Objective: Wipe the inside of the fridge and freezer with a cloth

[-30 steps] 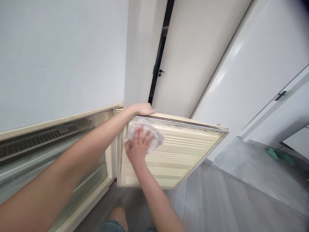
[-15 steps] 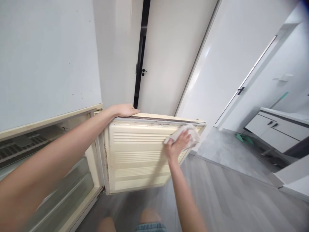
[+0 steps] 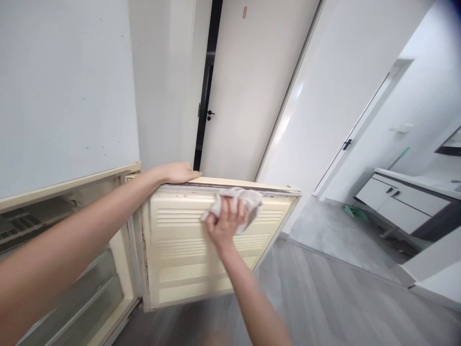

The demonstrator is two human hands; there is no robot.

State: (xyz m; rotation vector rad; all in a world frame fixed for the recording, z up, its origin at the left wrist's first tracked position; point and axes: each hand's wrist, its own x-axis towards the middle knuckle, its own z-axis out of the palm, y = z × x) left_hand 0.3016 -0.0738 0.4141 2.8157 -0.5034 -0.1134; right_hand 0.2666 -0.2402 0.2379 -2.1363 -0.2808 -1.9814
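Note:
A cream refrigerator door (image 3: 173, 278) stands swung out from the cabinet, its ribbed inner side towards me. Over its top edge near the hinge lies my left hand (image 3: 178, 173), gripping it with the fingers hidden behind. My right hand (image 3: 225, 221) presses a crumpled whitish cloth (image 3: 250, 202) against the upper middle of the inner panel, fingers bent over it. Dark stains run along the door's gasket (image 3: 145, 259) on the hinge side and under the top edge.
The open fridge compartment (image 3: 126, 269) with clear drawers (image 3: 90, 298) is at lower left. Behind stands a white room door (image 3: 248, 86) with a black handle. Grey wood floor (image 3: 309, 293) spreads to the right, towards a white vanity cabinet (image 3: 403, 197) and a green dustpan (image 3: 356, 213).
My right hand has slid the cloth leftward along the upper panel, from near the door's free corner to its middle. My left hand keeps its hold, and the view has shifted slightly.

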